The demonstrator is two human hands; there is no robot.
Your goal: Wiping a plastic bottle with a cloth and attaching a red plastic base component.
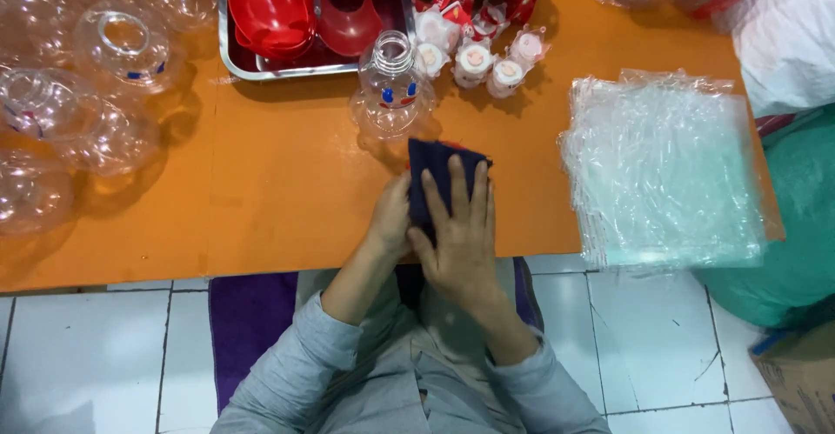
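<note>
Orange table (287,190) spans view above white tiled floor (87,356). At centre, folded dark blue cloth (426,160) on surface. Just at its 12 o'clock, clear plastic bottle (393,90). At 11 o'clock, metal tray (261,67) with red parts. At 9 o'clock, clear plastic shells (78,95) clustered. At 3 o'clock, stack of clear plastic bags (661,169). At 1 o'clock, small white capped pieces (487,64).

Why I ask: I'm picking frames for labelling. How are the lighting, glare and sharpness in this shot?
Head view: even light on the orange table, soft shadows beside the clear bottle; white glare on the stack of plastic bags and the clear shells at left; mildly soft overall, both hands on the dark blue cloth readable.
</note>
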